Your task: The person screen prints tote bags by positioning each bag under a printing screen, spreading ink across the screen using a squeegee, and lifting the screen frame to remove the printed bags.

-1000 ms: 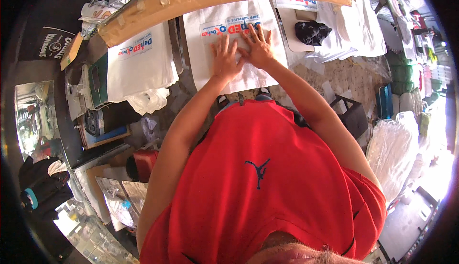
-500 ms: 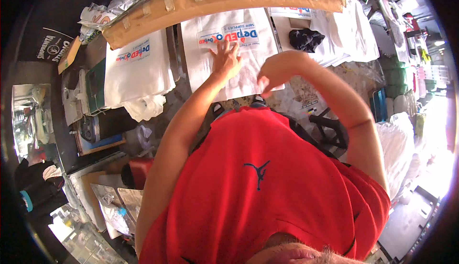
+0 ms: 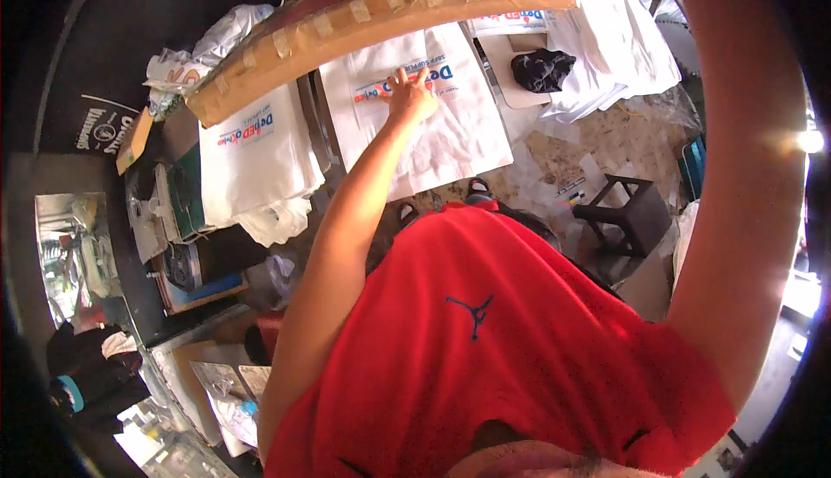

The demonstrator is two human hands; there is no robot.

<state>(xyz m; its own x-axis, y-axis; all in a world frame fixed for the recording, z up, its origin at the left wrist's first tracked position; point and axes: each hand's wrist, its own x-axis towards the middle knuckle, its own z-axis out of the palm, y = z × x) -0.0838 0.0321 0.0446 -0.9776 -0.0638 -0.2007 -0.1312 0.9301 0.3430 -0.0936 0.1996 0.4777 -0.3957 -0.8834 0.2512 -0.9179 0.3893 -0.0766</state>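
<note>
My left hand (image 3: 410, 97) lies flat, fingers spread, on a white printed bag (image 3: 433, 123) that tops a stack on the work surface in front of me. Blue and red lettering shows under my fingertips. My right forearm (image 3: 744, 166) rises steeply along the right side of the picture; the hand itself is out of the frame at the top. My red shirt fills the lower middle.
A long taped cardboard beam (image 3: 381, 19) runs across above the bags. A second stack of white printed bags (image 3: 255, 158) lies to the left. A black cloth (image 3: 538, 69) sits on white sheets at the right. A dark stool (image 3: 630, 214) stands on the floor.
My right hand has lifted off the bag and swung up and out of view at the right. The left hand stays pressed on the printed bag.
</note>
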